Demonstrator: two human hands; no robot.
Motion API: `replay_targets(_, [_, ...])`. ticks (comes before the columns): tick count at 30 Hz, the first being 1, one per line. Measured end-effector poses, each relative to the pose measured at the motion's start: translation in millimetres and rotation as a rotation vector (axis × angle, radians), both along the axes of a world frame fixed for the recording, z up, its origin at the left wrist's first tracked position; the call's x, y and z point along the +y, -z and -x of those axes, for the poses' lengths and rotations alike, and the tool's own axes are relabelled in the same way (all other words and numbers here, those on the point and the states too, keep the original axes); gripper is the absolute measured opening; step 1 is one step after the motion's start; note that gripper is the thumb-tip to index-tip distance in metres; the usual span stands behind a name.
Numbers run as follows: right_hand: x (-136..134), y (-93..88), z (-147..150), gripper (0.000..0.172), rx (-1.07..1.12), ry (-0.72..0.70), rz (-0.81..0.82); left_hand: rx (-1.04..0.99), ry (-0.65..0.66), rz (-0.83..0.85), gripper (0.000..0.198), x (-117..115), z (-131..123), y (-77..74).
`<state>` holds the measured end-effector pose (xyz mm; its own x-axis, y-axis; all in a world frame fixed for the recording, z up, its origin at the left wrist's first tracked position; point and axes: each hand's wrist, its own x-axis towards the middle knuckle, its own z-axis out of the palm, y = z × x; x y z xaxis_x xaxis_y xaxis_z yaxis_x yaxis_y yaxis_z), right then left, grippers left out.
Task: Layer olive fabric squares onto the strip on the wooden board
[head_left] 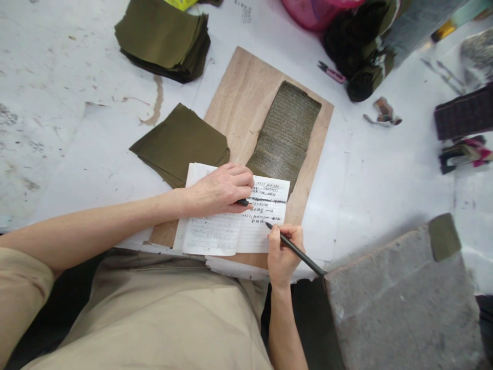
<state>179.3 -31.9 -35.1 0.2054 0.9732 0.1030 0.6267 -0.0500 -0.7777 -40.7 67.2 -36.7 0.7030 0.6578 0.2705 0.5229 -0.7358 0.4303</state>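
My left hand (221,190) lies on the open notebook (215,234), fingers curled, pinching a small black cap (242,203) against the page. My right hand (283,252) grasps a black pen (300,253), its tip on the right-hand page. The notebook rests on a wooden board (239,97) on the white tabletop (365,169), just beside folded olive cloth (179,144).

Handwriting in the lined white notebook (231,234) is too small to read, and the left hand (221,190) hides part. The pink bag (308,11) is cut off at the frame's top edge.
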Motion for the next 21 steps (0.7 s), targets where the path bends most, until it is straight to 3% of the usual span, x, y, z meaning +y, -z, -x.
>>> replay_targets(21, [-0.3,-0.6,0.3,0.018,0.005,0.009,0.011,0.008,-0.002,-0.008,0.029,-0.3,0.3,0.6])
